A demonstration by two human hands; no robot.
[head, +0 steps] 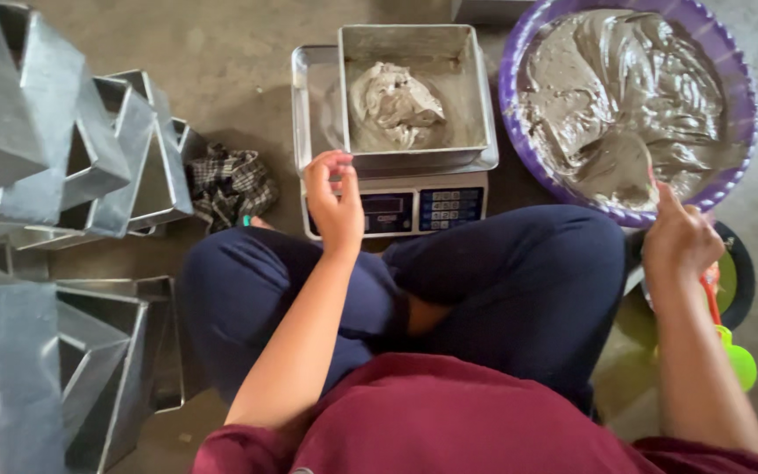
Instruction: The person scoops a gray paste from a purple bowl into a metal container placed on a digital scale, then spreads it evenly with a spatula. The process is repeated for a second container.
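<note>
My left hand [335, 197] hovers at the near rim of a square metal pan [475, 96], fingers loosely curled, holding nothing. The pan holds a lump of grey batter [394, 105] and rests on a digital scale [414, 209]. My right hand [679, 235] grips a utensil handle [654, 180] whose end dips into grey batter [625, 88] in a large purple basin [519, 53].
Several empty metal pans are stacked at the left [63, 140] and lower left [89, 369]. A checked cloth [230, 183] lies beside them. I sit cross-legged on a concrete floor [230, 44]. A black dish and green plastic utensil [737, 360] lie at the right.
</note>
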